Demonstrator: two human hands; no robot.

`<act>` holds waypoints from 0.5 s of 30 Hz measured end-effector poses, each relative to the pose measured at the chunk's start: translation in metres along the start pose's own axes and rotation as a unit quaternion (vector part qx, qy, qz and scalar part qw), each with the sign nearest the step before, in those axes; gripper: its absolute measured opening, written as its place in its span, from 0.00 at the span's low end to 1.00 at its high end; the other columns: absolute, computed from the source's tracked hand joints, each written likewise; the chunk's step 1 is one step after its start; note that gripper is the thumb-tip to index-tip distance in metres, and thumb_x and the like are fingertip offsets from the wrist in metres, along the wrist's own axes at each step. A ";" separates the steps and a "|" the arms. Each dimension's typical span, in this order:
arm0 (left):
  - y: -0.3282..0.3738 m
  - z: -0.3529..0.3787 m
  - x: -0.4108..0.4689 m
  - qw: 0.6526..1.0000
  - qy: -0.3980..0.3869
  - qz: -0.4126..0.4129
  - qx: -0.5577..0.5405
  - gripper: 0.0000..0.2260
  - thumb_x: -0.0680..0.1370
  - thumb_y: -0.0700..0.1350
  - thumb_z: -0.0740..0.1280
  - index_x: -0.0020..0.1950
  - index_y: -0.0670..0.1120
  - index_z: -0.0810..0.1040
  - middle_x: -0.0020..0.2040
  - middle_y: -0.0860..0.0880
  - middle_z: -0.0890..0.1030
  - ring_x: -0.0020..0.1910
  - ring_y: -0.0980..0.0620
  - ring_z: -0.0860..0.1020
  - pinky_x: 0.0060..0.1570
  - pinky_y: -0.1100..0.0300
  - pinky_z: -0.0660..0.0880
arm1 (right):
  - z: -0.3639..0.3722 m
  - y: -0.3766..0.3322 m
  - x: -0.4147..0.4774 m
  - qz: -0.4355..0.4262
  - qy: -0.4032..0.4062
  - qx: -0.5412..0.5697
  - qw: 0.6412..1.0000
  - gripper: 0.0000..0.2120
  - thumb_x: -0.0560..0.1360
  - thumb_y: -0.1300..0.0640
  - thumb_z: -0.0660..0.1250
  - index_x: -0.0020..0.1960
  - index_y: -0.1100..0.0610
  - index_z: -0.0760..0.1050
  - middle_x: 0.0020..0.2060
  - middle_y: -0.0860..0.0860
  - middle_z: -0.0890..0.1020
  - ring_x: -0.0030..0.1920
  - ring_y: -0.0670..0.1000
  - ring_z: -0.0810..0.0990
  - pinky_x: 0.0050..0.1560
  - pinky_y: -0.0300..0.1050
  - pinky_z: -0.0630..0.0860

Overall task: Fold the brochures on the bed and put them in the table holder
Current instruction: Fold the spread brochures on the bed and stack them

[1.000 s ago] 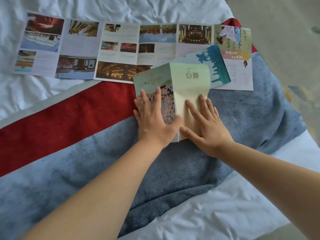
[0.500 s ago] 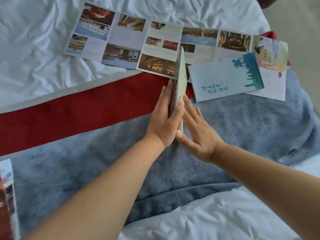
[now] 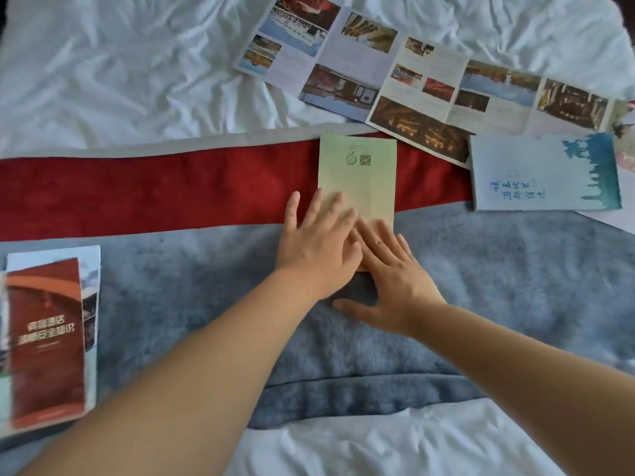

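Note:
A pale green folded brochure (image 3: pixel 359 173) lies flat across the red and blue bed runner, its QR code facing up. My left hand (image 3: pixel 318 247) presses on its lower left part with straight fingers. My right hand (image 3: pixel 390 273) lies flat over its near end, fingers spread, partly under my left hand. A long unfolded photo brochure (image 3: pixel 419 80) stretches across the white sheet at the back. A light blue folded brochure (image 3: pixel 543 173) lies to the right. A red folded brochure (image 3: pixel 46 341) sits on other leaflets at the left edge.
The bed has a crumpled white sheet (image 3: pixel 130 63) at the back, a red band (image 3: pixel 154 190) and a blue-grey plush runner (image 3: pixel 515 286) in the middle. White bedding (image 3: pixel 378 448) lies near me. No table or holder is in view.
The green brochure's right panel swung up on edge and closed over to the left; it now lies folded flat under both hands. The view shifted left, showing the red brochure.

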State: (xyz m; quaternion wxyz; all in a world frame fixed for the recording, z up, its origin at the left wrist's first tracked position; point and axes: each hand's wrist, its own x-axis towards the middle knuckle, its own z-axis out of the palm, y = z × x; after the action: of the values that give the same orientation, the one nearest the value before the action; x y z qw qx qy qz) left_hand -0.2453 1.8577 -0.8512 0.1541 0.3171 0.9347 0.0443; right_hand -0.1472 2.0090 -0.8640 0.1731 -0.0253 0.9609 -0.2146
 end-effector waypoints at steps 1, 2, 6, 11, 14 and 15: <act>-0.003 0.003 -0.002 1.000 0.002 0.001 0.015 0.29 0.82 0.62 0.46 0.82 0.56 0.55 0.84 0.52 0.48 0.83 0.45 0.43 0.76 0.36 0.35 | 0.003 -0.005 -0.001 -0.004 0.008 -0.012 1.000 0.53 0.71 0.23 0.59 0.84 0.47 0.41 0.83 0.44 0.42 0.82 0.52 0.34 0.82 0.56 0.41; -0.006 0.005 -0.003 1.000 0.008 -0.001 0.024 0.29 0.82 0.64 0.45 0.82 0.57 0.55 0.84 0.51 0.47 0.83 0.44 0.43 0.76 0.35 0.36 | 0.007 -0.009 -0.003 -0.017 0.015 -0.021 1.000 0.52 0.71 0.23 0.59 0.85 0.47 0.44 0.84 0.45 0.45 0.83 0.54 0.36 0.82 0.58 0.43; -0.018 0.010 -0.005 0.999 0.023 -0.016 0.040 0.31 0.80 0.67 0.41 0.82 0.59 0.52 0.84 0.49 0.46 0.83 0.42 0.44 0.76 0.34 0.37 | 0.018 -0.025 -0.008 -0.139 -0.017 -0.063 0.988 0.47 0.74 0.27 0.62 0.83 0.51 0.57 0.82 0.50 0.59 0.83 0.58 0.47 0.81 0.61 0.49; -0.053 0.013 -0.017 0.997 0.001 -0.024 0.070 0.30 0.79 0.68 0.40 0.81 0.64 0.44 0.84 0.51 0.44 0.83 0.44 0.43 0.76 0.35 0.38 | 0.014 -0.026 -0.009 -0.313 -0.064 -0.168 0.933 0.43 0.75 0.27 0.63 0.78 0.56 0.69 0.80 0.54 0.64 0.82 0.63 0.56 0.81 0.64 0.52; -0.082 0.017 -0.038 0.998 -0.002 -0.032 0.051 0.30 0.80 0.67 0.40 0.82 0.63 0.42 0.84 0.53 0.43 0.83 0.48 0.42 0.78 0.38 0.40 | -0.003 -0.022 0.003 -0.330 -0.061 -0.212 0.918 0.38 0.76 0.27 0.60 0.72 0.55 0.74 0.81 0.51 0.63 0.81 0.63 0.57 0.79 0.68 0.52; -0.089 0.019 -0.047 0.998 0.001 -0.039 0.049 0.30 0.80 0.67 0.39 0.82 0.62 0.42 0.84 0.53 0.43 0.83 0.48 0.41 0.78 0.39 0.40 | -0.010 -0.022 0.008 -0.325 -0.066 -0.232 0.915 0.38 0.76 0.26 0.58 0.70 0.56 0.75 0.80 0.51 0.65 0.81 0.64 0.58 0.80 0.68 0.50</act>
State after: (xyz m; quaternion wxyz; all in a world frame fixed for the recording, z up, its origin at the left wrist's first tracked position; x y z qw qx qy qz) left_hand -0.2560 1.7583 -0.8731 0.1395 0.2870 0.9477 -0.0070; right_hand -0.1585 1.9917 -0.8489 0.1464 -0.3893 0.9090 -0.0278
